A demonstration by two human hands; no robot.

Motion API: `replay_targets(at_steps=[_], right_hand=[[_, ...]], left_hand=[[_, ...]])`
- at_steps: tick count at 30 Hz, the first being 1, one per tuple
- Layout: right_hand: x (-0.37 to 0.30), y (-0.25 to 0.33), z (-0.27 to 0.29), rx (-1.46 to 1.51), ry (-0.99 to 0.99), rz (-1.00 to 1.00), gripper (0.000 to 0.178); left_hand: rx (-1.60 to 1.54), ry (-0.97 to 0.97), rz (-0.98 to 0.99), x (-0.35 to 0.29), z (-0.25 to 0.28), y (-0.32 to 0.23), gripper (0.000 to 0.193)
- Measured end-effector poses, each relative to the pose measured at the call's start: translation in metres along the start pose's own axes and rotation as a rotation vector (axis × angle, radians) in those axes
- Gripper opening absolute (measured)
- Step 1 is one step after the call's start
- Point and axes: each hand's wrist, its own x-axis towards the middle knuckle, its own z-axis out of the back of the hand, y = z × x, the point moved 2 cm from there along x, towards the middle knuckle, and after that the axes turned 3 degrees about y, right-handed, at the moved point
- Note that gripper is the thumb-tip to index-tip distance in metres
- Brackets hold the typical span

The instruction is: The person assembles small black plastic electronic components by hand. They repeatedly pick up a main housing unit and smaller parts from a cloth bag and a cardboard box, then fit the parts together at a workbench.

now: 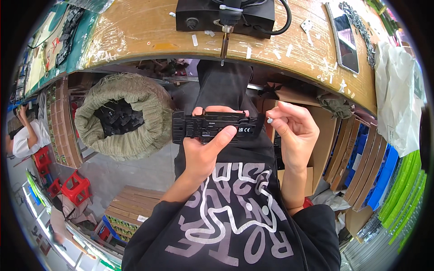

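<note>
My left hand (205, 151) grips a long black plastic chassis (217, 125), with its thumb across the flat face and the other fingers behind. The chassis lies level in front of my lap, its printed side up. Just past its right end, my right hand (294, 128) is raised, thumb and forefinger pinching a small silvery round-headed piece (270, 120). That piece is too small to name surely. Above both hands, a power tool (229, 17) with a metal shaft points down over the table's front edge, apart from the chassis.
A cloth-rimmed sack (97, 140) of black parts stands left. The table (135, 36) carries a black box (199, 20), white scraps and a phone (347, 45). Cartons (357, 158) and green strips (402, 189) stand right. A red stool (76, 187) and another person (27, 135) are at far left.
</note>
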Motion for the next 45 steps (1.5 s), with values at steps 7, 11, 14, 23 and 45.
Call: replay_targets(at_steps=[7,11,14,23,45], right_hand=[[-0.002,0.001,-0.001,-0.075,-0.014,0.017,0.035],[0.000,0.003,-0.001,-0.141,0.067,0.069,0.039],[0.000,0.004,0.000,-0.212,0.082,0.100,0.041],[0.002,0.007,-0.001,-0.164,0.059,0.016,0.045],[0.009,-0.011,-0.001,-0.379,0.399,0.289,0.018]], left_hand=[[-0.065,0.052,-0.084,0.000,0.003,0.001,0.023],[-0.026,0.081,-0.105,0.000,0.004,0.000,0.023],[0.005,0.115,-0.126,0.000,0.003,0.000,0.022],[0.077,0.243,-0.154,0.000,0.006,0.001,0.027],[-0.271,0.206,0.746,0.012,0.020,0.014,0.033]])
